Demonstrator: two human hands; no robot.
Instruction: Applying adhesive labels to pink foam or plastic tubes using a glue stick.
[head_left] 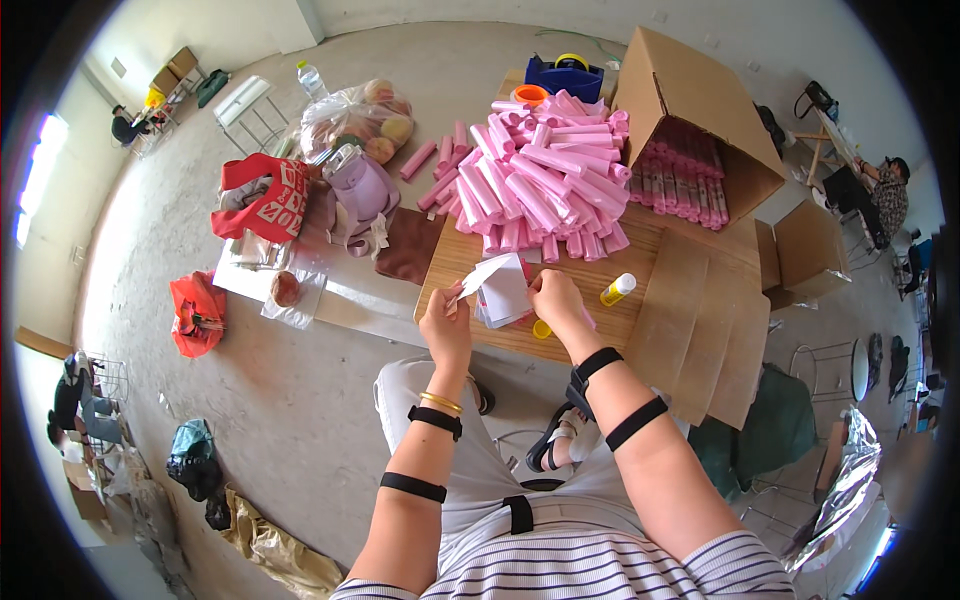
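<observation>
My left hand (pixel 445 318) pinches the raised edge of a white paper sheet (pixel 487 270) at the table's near edge. Under and beside that sheet lies a small stack of white paper pieces (pixel 503 300). My right hand (pixel 557 300) is at the stack's right side with its fingers bent together; what they hold, if anything, is hidden. A glue stick (pixel 618 290) with a yellow label lies right of this hand, and its yellow cap (pixel 541 329) is near the wrist. Just beyond my hands rises a big heap of pink rolled tubes (pixel 550 185).
A cardboard box (pixel 700 110) of similar tubes lies on its side at the far right. Behind the heap are a blue tape dispenser (pixel 565 78) and an orange tape roll (pixel 529 95). Leftward stand a red bag (pixel 262 195), a lilac bag (pixel 360 190) and a fruit bag (pixel 365 120).
</observation>
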